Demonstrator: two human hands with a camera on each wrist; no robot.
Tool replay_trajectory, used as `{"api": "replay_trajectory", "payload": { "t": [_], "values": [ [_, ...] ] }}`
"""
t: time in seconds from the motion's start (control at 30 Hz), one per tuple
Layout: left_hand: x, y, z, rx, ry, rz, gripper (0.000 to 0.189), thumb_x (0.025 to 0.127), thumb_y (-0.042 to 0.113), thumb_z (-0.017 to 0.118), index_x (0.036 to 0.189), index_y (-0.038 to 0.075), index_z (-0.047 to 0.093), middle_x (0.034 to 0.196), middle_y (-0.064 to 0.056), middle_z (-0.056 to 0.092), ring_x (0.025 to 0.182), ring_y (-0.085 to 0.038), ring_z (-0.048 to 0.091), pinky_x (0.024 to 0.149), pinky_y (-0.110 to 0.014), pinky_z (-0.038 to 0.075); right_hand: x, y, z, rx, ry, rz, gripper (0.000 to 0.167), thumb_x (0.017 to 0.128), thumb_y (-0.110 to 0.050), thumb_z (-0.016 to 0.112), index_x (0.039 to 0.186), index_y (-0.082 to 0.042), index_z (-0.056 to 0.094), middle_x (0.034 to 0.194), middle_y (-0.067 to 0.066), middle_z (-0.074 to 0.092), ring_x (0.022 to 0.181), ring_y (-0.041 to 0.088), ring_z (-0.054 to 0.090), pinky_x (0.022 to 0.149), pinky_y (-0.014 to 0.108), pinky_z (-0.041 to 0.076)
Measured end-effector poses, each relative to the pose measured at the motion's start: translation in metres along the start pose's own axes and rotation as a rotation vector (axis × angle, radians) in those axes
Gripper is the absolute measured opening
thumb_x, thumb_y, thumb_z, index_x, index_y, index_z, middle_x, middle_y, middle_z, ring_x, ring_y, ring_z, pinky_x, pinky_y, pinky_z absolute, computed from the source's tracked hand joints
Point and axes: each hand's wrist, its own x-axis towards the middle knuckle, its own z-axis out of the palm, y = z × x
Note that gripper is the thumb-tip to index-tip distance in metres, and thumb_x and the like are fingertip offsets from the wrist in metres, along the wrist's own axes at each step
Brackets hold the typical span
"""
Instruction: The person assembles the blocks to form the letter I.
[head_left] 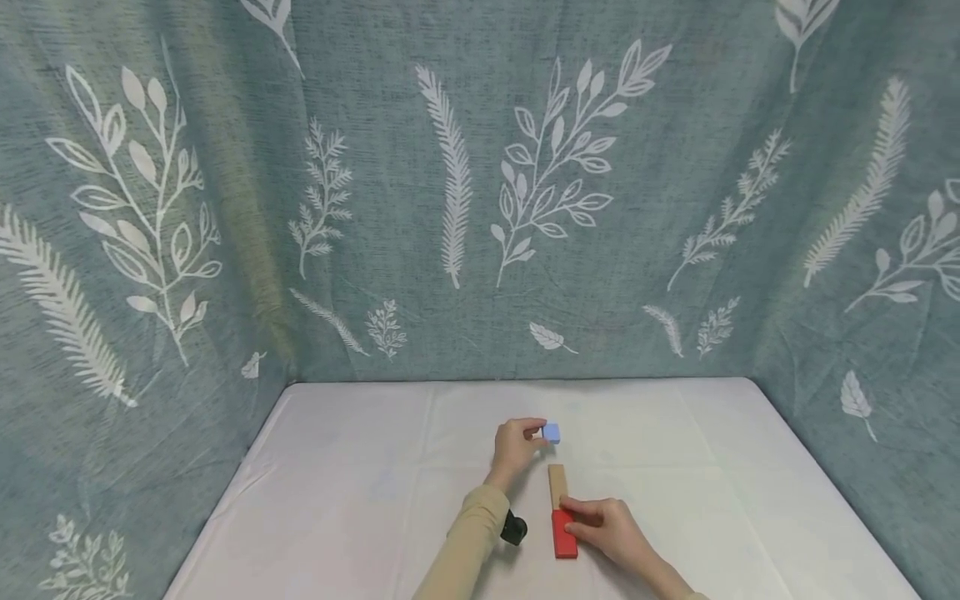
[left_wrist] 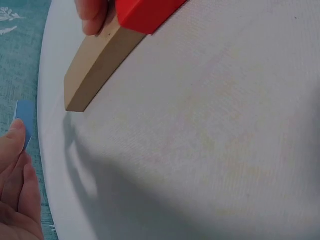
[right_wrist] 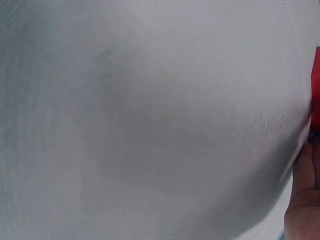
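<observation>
My left hand (head_left: pixel 516 446) pinches a small blue block (head_left: pixel 551 433) between thumb and fingers, beyond the far end of a wooden block. In the left wrist view the blue block (left_wrist: pixel 22 117) shows above the thumb. The pale wooden block (head_left: pixel 557 486) lies in line with a red block (head_left: pixel 565 537), their ends meeting. My right hand (head_left: pixel 613 529) holds the red block from the right, its thumb at the red side and its index fingertip by the junction with the wooden block (left_wrist: pixel 97 65). In the right wrist view only an edge of the red block (right_wrist: pixel 316 95) shows.
A white cloth (head_left: pixel 360 500) covers the table. Patterned green curtains (head_left: pixel 480 208) stand behind it and along both sides. A black device (head_left: pixel 513 528) sits at my left wrist, left of the red block.
</observation>
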Motion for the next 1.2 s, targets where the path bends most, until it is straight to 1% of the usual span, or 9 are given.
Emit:
{"api": "replay_trajectory", "payload": {
  "t": [0.13,0.23,0.37,0.53,0.7,0.9,1.13,1.2],
  "values": [
    [-0.001,0.001,0.003,0.008,-0.001,-0.028,0.026,0.076,-0.005,0.072,0.102,-0.005,0.071,0.102,-0.019,0.071,0.096,-0.032,0.069,0.081,-0.037,0.059,0.001,0.0,0.0,0.016,-0.003,-0.001,0.043,0.083,-0.021,0.072,0.12,-0.001,0.064,0.119,0.014,0.066,0.113,0.032,0.061,0.087,0.032,0.057],
    [-0.004,0.001,0.006,0.007,-0.011,-0.08,0.026,0.077,-0.003,0.071,0.103,-0.003,0.071,0.104,-0.017,0.071,0.098,-0.03,0.068,0.083,-0.038,0.059,0.001,0.001,-0.001,0.022,0.0,-0.007,0.043,0.083,-0.021,0.072,0.12,0.0,0.064,0.119,0.014,0.066,0.113,0.03,0.062,0.086,0.03,0.057],
    [-0.008,0.0,0.011,0.024,-0.016,-0.113,0.026,0.077,-0.002,0.071,0.103,-0.002,0.071,0.104,-0.017,0.071,0.098,-0.029,0.068,0.084,-0.038,0.058,0.0,0.001,0.0,0.008,0.009,-0.016,0.041,0.084,-0.021,0.072,0.119,-0.001,0.065,0.119,0.012,0.067,0.112,0.028,0.062,0.087,0.028,0.057],
    [-0.013,-0.002,0.015,0.045,-0.008,-0.12,0.026,0.075,-0.003,0.071,0.101,-0.002,0.072,0.102,-0.016,0.072,0.096,-0.028,0.069,0.082,-0.037,0.059,0.0,0.001,0.001,0.007,0.009,-0.024,0.04,0.084,-0.02,0.071,0.119,-0.001,0.065,0.119,0.012,0.067,0.112,0.027,0.063,0.087,0.028,0.057],
    [-0.013,-0.003,0.018,0.047,0.001,-0.123,0.026,0.075,-0.003,0.072,0.101,-0.001,0.072,0.102,-0.016,0.072,0.095,-0.028,0.069,0.082,-0.037,0.059,0.0,0.0,0.0,0.001,0.015,-0.019,0.041,0.084,-0.02,0.071,0.119,-0.001,0.065,0.119,0.012,0.067,0.112,0.028,0.062,0.087,0.028,0.057],
    [-0.013,-0.007,0.019,0.058,0.018,-0.138,0.026,0.075,-0.002,0.072,0.101,-0.002,0.072,0.101,-0.016,0.072,0.094,-0.027,0.07,0.082,-0.036,0.059,0.0,-0.001,0.001,-0.017,0.025,-0.024,0.041,0.083,-0.021,0.072,0.118,-0.001,0.065,0.118,0.013,0.067,0.111,0.03,0.063,0.087,0.031,0.057],
    [-0.015,-0.007,0.02,0.064,0.023,-0.151,0.026,0.076,-0.001,0.072,0.102,-0.001,0.072,0.1,-0.016,0.073,0.094,-0.026,0.07,0.082,-0.039,0.059,0.0,0.001,0.0,0.0,0.009,-0.006,0.042,0.084,-0.021,0.071,0.12,-0.001,0.064,0.119,0.012,0.067,0.112,0.031,0.062,0.088,0.033,0.057],
    [-0.015,-0.006,0.021,0.069,0.029,-0.146,0.025,0.076,-0.001,0.072,0.101,-0.002,0.072,0.099,-0.016,0.073,0.093,-0.026,0.07,0.081,-0.039,0.059,0.0,0.001,0.0,0.0,0.01,-0.006,0.042,0.084,-0.021,0.071,0.12,-0.001,0.064,0.119,0.012,0.067,0.112,0.031,0.062,0.087,0.033,0.057]
  ]
}}
